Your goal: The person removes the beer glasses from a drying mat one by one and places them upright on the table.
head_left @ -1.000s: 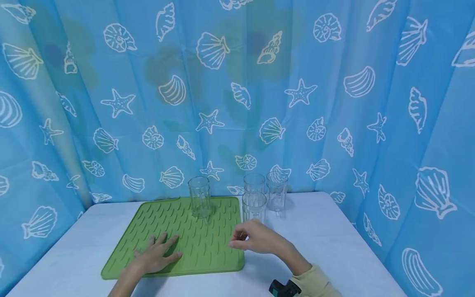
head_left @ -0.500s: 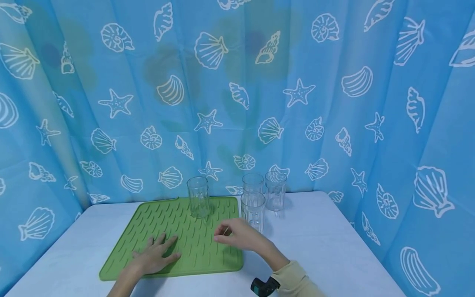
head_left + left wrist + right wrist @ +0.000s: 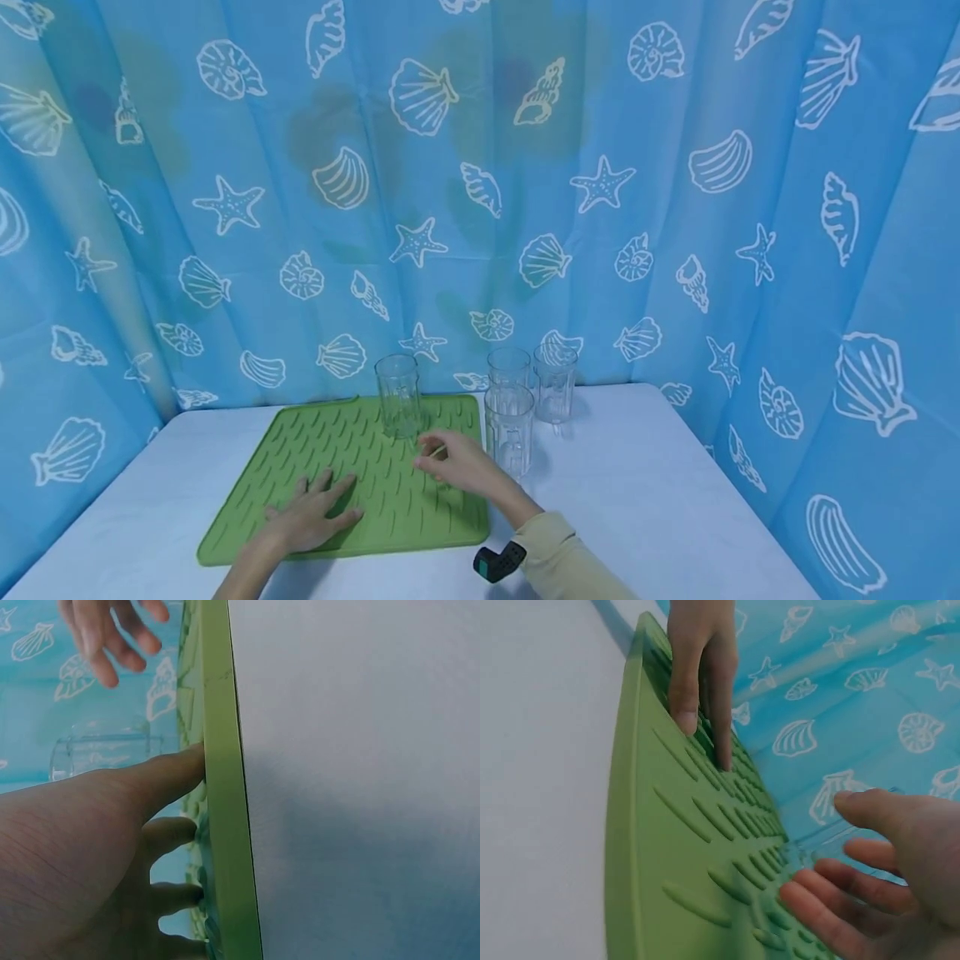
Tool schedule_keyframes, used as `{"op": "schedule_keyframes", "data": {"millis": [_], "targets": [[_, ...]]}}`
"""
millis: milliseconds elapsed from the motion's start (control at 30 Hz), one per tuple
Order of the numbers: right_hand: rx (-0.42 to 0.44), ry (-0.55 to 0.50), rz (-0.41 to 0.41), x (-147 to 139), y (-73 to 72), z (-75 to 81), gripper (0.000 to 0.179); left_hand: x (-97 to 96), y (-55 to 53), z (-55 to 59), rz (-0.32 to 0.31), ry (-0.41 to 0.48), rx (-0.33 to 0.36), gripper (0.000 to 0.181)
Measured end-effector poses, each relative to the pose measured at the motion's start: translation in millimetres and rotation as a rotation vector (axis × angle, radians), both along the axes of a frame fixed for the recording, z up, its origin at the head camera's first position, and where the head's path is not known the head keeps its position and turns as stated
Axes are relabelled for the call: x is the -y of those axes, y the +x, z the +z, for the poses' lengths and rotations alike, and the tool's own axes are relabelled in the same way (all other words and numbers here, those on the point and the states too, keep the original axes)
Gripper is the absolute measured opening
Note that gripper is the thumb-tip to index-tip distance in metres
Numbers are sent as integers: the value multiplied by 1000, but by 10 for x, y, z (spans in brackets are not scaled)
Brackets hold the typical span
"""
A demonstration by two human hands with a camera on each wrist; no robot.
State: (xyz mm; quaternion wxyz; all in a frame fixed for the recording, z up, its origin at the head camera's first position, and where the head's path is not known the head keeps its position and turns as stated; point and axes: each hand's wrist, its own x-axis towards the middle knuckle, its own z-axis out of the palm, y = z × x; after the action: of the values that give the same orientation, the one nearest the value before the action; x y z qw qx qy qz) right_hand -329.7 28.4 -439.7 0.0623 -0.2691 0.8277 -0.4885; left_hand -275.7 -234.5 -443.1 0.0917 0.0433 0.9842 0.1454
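Observation:
My left hand [image 3: 307,521] rests with fingers spread on the front left part of a green ridged silicone drying mat [image 3: 405,521]. Over the mat's right half hovers my right hand [image 3: 457,462], fingers loosely bent and holding nothing. One clear drinking glass [image 3: 399,392] stands upright on the back part of the mat, just behind the right fingertips. In the right wrist view, the right hand [image 3: 855,877] shows its thumb and fingers apart, with the left hand [image 3: 701,667] touching the mat beyond. The left wrist view shows the left fingertips at the mat's raised edge [image 3: 225,787].
Right of the mat stand three more clear glasses: a near one [image 3: 510,442], one behind it [image 3: 509,362] and one at the right [image 3: 556,392]. A white cloth [image 3: 637,492] covers the table. Blue shell-patterned curtains [image 3: 480,208] hang behind and at both sides.
My right hand has moved left and a little away from me, from beside the near glass to over the mat, behind which the standing glass stays put. The left hand stays in place.

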Motion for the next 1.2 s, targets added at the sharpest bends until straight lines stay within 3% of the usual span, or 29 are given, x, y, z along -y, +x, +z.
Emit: {"op": "schedule_keyframes", "data": {"millis": [400, 633, 800, 900, 1033, 1200], "targets": [[-5, 2, -94, 179, -168, 15, 58, -14, 1, 30, 2, 2, 19, 77], [-22, -21, -166, 225, -254, 28, 58, -12, -3, 23, -10, 5, 19, 77], [-55, -51, -184, 327, -253, 39, 60, 0, -5, 27, -11, 7, 17, 77], [-31, -97, -177, 409, -217, 40, 61, 7, -3, 25, -10, 2, 15, 77], [-9, -167, -180, 482, -190, 11, 54, 6, -1, 25, -8, 5, 8, 76], [-46, -251, -231, 483, -235, -62, 31, -2, -3, 15, -4, 4, 8, 75]]}}
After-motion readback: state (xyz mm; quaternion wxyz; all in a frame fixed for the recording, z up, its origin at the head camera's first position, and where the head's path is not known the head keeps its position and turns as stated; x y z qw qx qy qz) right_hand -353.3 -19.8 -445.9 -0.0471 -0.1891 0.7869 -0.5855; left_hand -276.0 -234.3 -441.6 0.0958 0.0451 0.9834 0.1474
